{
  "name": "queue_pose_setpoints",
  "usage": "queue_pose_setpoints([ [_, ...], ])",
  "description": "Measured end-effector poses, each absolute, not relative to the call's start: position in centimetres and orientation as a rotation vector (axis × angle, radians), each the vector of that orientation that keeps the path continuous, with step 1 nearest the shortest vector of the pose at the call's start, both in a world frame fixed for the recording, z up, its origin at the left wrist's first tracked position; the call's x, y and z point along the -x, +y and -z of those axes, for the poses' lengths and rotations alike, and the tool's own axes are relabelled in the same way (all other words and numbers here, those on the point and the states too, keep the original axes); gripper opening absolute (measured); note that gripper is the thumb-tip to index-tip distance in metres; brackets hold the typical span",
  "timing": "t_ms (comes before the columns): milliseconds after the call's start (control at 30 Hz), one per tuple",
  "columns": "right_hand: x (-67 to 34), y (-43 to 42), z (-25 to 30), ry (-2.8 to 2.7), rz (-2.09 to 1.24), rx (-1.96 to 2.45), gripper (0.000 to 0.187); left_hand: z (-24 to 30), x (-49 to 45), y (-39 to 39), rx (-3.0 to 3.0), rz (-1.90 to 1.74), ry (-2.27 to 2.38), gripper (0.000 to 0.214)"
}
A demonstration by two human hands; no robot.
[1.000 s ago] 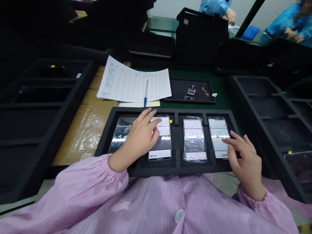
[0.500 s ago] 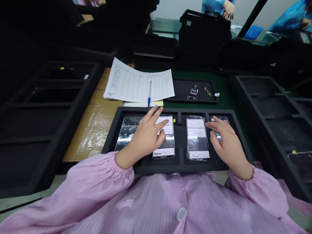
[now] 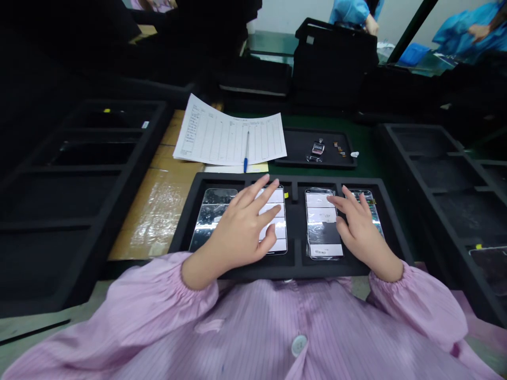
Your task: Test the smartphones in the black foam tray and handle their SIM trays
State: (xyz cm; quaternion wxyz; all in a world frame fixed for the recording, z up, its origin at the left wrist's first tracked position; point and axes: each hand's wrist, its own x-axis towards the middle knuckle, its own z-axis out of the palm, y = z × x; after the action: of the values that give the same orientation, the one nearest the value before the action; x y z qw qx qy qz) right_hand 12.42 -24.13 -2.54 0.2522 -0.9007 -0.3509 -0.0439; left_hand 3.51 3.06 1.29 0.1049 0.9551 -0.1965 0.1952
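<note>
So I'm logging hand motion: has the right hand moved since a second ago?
Yes. The right hand shifted leftward across the foam tray, from the rightmost phone toward the third phone.

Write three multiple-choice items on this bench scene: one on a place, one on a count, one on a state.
1. Where does the blue pen lie?
A. on the paper form
B. in the foam tray
C. on the floor

2. How many phones show in the foam tray?
A. two
B. four
C. six

3. How is the left hand?
A. closed in a fist
B. flat, fingers spread over a phone
C. lifted clear, holding the pen

Answers: 1 A, the pen rests across the sheet. 2 B, four screens sit side by side. 3 B, its fingers lie open on the second screen.
</note>
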Motion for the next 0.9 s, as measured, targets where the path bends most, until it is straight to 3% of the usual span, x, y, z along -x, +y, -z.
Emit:
queue_pose_setpoints([
  [233, -12.5, -24.2, 2.8, -0.930, 0.086, 2.467, 0.042, -0.8, 0.0, 2.3, -2.910, -0.342, -0.509, 0.036],
  [567, -12.0, -24.1, 2.2, -0.944, 0.207, 2.416, 0.041, 0.9, 1.8, 3.0, -2.727, -0.652, -0.228, 0.039],
  [900, -11.9, -24.2, 1.7, -1.041, 0.162, 2.371, 0.028, 2.0, 1.5, 3.4, -2.658, -0.668, -0.123, 0.036],
])
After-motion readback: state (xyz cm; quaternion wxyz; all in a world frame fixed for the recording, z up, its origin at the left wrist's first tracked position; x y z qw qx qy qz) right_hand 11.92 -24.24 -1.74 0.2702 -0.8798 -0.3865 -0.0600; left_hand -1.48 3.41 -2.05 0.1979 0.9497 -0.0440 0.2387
